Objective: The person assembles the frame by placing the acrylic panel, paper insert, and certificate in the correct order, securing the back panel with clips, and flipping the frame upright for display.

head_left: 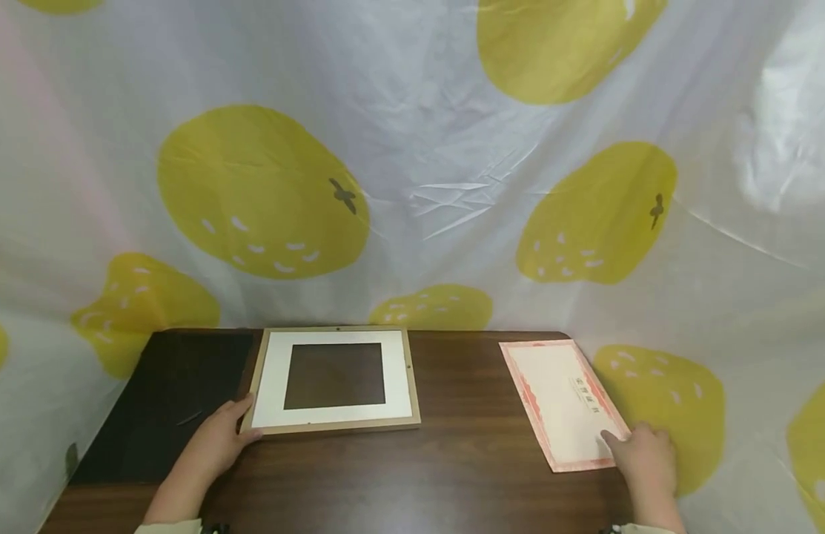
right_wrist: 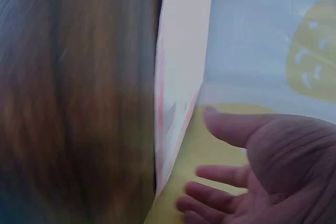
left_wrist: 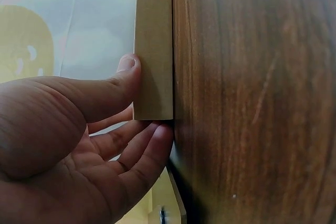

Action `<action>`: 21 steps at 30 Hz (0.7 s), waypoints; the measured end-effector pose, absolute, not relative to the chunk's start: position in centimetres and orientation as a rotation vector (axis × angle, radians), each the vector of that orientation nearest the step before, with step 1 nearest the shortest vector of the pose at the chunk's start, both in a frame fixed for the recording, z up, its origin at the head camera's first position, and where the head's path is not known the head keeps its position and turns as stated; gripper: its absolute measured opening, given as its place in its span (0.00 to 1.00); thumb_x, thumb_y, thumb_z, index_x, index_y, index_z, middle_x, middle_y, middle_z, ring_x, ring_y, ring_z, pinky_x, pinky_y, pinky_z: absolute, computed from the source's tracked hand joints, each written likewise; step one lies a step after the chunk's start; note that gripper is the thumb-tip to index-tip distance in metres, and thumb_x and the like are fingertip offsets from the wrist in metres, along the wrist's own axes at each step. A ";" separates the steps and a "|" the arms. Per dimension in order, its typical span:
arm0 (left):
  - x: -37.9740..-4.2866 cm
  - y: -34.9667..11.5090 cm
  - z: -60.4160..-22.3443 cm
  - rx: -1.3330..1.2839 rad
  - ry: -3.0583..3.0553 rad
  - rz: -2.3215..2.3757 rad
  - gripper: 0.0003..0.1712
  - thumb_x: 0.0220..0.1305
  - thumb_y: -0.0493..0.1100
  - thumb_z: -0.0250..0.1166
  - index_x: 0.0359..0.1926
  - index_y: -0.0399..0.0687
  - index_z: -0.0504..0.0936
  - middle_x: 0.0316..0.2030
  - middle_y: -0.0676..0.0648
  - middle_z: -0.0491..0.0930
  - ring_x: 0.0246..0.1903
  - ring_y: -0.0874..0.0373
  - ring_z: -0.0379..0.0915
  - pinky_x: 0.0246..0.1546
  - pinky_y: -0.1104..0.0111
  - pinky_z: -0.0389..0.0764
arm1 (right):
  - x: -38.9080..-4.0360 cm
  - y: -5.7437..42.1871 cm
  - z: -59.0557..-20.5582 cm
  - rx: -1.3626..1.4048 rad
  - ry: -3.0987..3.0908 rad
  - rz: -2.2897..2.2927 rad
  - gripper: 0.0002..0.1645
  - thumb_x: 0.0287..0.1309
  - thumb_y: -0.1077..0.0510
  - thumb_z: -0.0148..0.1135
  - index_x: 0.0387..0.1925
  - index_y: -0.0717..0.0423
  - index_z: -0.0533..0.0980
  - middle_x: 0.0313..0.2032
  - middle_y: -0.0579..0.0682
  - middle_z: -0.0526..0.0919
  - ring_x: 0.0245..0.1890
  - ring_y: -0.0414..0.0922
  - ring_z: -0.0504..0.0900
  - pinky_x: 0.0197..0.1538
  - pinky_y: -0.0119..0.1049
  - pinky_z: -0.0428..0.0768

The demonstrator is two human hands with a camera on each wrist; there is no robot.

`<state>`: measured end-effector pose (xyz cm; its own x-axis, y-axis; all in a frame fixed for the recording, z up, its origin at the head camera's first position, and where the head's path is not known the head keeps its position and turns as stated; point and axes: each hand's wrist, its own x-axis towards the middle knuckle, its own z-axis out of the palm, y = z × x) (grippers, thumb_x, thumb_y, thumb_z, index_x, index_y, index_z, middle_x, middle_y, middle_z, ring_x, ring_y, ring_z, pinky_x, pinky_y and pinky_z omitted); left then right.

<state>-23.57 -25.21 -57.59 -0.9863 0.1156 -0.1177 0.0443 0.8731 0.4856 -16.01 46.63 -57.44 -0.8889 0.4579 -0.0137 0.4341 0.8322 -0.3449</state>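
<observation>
A picture frame (head_left: 336,380) with a thin light wooden border and a white mat lies on the brown table, and dark brown shows within the mat's opening. My left hand (head_left: 221,437) holds its near left corner. In the left wrist view, the thumb (left_wrist: 128,69) touches the frame's edge (left_wrist: 153,51), while the fingers bend around the corner's side. Toward the right lies a cream certificate (head_left: 559,404) with a red patterned border and printed characters. My right hand (head_left: 648,463) is by its near right corner. The right wrist view shows that hand's thumb and fingers apart, off the paper.
A flat black board (head_left: 172,400) lies on the table (head_left: 465,460) left of the frame, with a small thin piece on its surface. Behind and beside the table hangs a pale curtain (head_left: 425,148) printed with yellow fruit.
</observation>
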 end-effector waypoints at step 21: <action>-23.2 -24.7 -57.7 0.104 2.923 0.782 0.46 0.72 0.45 0.74 0.80 0.27 0.65 0.67 0.22 0.75 0.68 0.24 0.73 0.67 0.34 0.76 | -14.4 47.4 -59.6 -0.810 -3.036 0.555 0.50 0.64 0.35 0.72 0.48 0.86 0.77 0.46 0.85 0.80 0.48 0.79 0.80 0.50 0.68 0.83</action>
<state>-23.24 -24.69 -57.71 -0.9911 0.0956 -0.0923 0.0367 0.8645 0.5013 -14.41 47.35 -59.60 -0.8700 0.4742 -0.1352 0.4914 0.8107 -0.3181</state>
